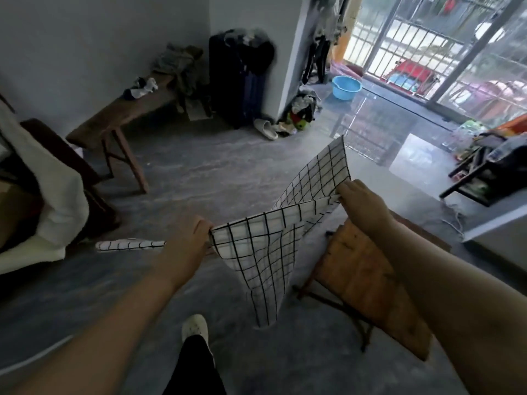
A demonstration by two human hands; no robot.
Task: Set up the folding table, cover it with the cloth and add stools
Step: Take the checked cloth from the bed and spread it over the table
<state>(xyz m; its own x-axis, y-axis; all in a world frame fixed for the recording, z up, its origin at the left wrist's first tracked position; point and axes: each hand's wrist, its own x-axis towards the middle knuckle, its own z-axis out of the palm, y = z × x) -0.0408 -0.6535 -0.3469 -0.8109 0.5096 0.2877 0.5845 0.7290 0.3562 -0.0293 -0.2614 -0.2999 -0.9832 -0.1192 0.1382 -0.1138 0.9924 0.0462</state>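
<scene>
A white cloth [265, 252] with a black grid pattern hangs in the air between both my hands. My left hand [185, 238] grips one edge of it at the centre of the view. My right hand [362, 206] grips another edge, higher and to the right. One corner of the cloth stands up above my right hand; a fold droops down toward the floor. Under my right arm stands the small wooden folding table [368, 283], its orange-brown top bare and its dark legs on the floor.
A long wooden bench [119, 118] with clothes on it runs along the back wall. A dark suitcase [239, 78] stands by the pillar. A blue basin [346, 87] sits near the barred window. A white-draped chair [51, 189] is at left, a low cluttered rack [484, 172] at right.
</scene>
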